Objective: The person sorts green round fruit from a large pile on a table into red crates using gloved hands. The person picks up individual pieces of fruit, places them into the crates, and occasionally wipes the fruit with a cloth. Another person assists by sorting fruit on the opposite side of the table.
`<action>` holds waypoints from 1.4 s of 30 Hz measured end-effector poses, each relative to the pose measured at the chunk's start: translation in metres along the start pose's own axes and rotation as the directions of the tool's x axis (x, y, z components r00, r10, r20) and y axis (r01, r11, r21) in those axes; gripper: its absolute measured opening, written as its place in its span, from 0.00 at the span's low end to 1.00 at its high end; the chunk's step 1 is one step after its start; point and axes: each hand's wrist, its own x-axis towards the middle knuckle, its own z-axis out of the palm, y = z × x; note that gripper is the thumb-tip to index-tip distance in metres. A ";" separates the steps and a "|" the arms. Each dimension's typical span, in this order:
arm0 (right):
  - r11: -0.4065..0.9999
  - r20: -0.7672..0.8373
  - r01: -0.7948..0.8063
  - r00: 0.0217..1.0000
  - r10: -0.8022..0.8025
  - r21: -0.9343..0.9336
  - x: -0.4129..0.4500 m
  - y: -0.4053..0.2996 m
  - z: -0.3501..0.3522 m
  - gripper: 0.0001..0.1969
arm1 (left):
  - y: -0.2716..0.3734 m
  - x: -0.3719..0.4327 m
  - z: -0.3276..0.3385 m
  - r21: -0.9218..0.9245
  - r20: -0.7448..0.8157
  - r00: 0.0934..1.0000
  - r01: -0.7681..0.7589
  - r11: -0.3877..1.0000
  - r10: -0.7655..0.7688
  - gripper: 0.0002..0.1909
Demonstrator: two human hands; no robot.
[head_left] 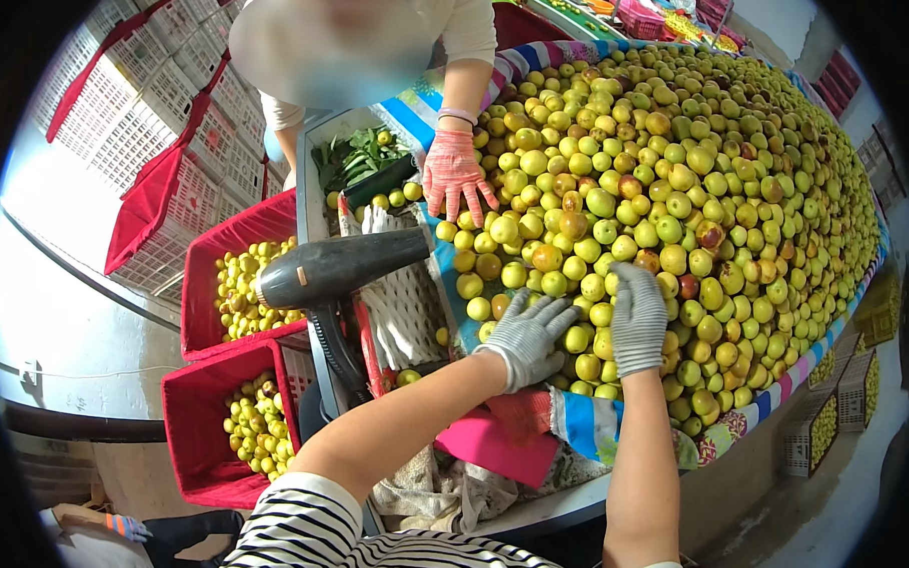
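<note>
A large heap of yellow-green jujube-like fruits (pixel 653 186), some with brown or red patches, lies on a table lined with patterned cloth (pixel 765 415). My left hand (pixel 528 339), in a grey striped glove, rests palm down on fruits at the heap's near left edge, fingers spread. To its right my right hand (pixel 637 320), gloved alike, lies on the heap with its fingers together and curled at the tips; whether a fruit is under them is hidden. Across from me, a co-worker's hand in a red glove (pixel 458 175) touches the heap's left edge.
A black hair dryer (pixel 342 265) juts over white foam netting (pixel 405 312) at the left. Two red-lined crates (pixel 187 425) of fruit stand beyond the table's left edge. Green leaves (pixel 361 157) lie near the co-worker. Another person's gloved hand (pixel 127 528) shows at lower left.
</note>
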 end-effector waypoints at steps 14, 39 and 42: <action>0.911 -0.076 -0.230 0.960 0.271 0.344 0.001 0.000 -0.002 0.12 | 0.019 0.062 -0.018 0.023 0.066 0.981 0.180 0.983 -0.181 0.23; 0.972 0.119 -0.174 0.981 0.156 0.160 0.001 -0.018 0.001 0.14 | 0.014 0.011 -0.004 -0.574 -0.234 0.951 0.032 0.818 -0.201 0.26; 0.974 0.069 -0.169 0.985 0.160 0.154 0.001 -0.018 0.000 0.14 | 0.003 0.008 0.003 -0.091 -0.238 0.966 0.079 0.993 -0.099 0.35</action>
